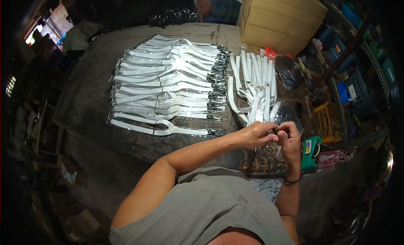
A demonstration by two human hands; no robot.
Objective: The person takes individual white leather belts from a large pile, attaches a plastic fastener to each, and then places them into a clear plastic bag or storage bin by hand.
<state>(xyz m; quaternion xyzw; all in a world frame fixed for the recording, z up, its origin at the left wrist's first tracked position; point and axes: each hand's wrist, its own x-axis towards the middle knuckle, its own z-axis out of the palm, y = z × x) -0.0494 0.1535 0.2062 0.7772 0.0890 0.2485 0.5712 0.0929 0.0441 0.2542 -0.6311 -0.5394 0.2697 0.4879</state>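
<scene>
— Two hands meet at the table's (pixel 97 97) near edge, around four o'clock in the head view. Room?

— Bare tabletop lies toward nine o'clock. The bagged white straps (pixel 168 85) fill the middle; loose white straps (pixel 254 83) lie just beyond the hands at twelve. A green tool (pixel 310 154) sits just right of the right hand.

— Pose?

— Left hand (pixel 253 135) reaches across, forearm stretched; right hand (pixel 290 139) stands upright with bent wrist. Both sets of fingertips pinch a small dark clasp (pixel 275 130) between them.

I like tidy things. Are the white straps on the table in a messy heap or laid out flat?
Laid out flat: the white straps lie in neat overlapping rows on the table.
</scene>
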